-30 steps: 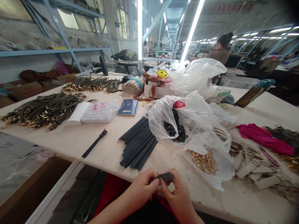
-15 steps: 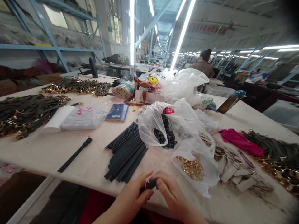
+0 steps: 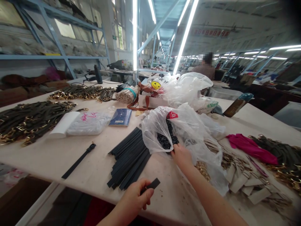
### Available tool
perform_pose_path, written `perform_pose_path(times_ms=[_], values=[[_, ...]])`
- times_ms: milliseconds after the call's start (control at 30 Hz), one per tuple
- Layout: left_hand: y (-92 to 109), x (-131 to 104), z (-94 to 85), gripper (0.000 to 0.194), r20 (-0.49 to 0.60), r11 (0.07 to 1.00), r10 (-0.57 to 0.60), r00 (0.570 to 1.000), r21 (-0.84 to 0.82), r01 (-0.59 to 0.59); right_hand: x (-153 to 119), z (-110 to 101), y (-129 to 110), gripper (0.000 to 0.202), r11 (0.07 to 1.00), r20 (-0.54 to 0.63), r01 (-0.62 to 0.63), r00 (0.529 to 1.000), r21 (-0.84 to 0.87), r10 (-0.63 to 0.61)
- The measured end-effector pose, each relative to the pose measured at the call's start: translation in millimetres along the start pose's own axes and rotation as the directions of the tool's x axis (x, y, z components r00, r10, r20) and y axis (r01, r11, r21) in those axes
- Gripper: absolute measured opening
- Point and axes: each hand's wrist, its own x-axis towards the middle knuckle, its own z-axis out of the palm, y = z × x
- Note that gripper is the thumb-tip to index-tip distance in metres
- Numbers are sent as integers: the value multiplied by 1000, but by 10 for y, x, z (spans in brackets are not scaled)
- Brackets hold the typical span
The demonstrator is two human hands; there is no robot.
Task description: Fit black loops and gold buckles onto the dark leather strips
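Observation:
My left hand (image 3: 138,194) is closed around a dark strap (image 3: 154,184) near the table's front edge; one flat end sticks out past the thumb. My right hand (image 3: 182,157) reaches to the mouth of a clear plastic bag (image 3: 151,138), its fingers curled against a heap of small black loops (image 3: 166,141). The fingertips are partly hidden, so what they pinch does not show. Between the hands and the bag lies a fanned stack of dark straps (image 3: 129,157). A single strap with a loop at its end (image 3: 78,160) rests to the left.
Gold metal fittings (image 3: 203,169) lie under the right forearm. Piles of buckled straps (image 3: 30,121) stand at the left, with pale straps (image 3: 242,179) and a magenta cloth (image 3: 251,147) at the right. A blue booklet (image 3: 120,117) lies behind the stack. A person (image 3: 204,70) is farther back.
My right hand has left the strap and moved forward to the black loops in the bag. My left hand keeps the strap, whose end now shows. The view has shifted slightly.

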Motion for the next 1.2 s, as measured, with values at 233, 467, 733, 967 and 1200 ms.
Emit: perform_pose_path(times_ms=[233,467,733,967,1200], values=[[216,8,-60,25,-151,992,47,987,-108,-63,-468,-253,-340,17,929,102,-11,994,371,-29],[321,-77,-36,28,-200,990,74,977,-105,-97,-1076,-262,-857,24,439,317,-257,946,861,-69],[251,-209,-36,25,-192,996,87,977,32,-83,-1175,-151,-869,29,364,287,-298,954,882,86],[297,-255,-96,23,-136,976,104,985,205,-75,-1269,-67,-822,30,527,217,-254,967,811,132],[277,-233,-80,20,-137,990,12,990,144,8,-1217,-1,-806,35,435,340,-371,928,820,151]])
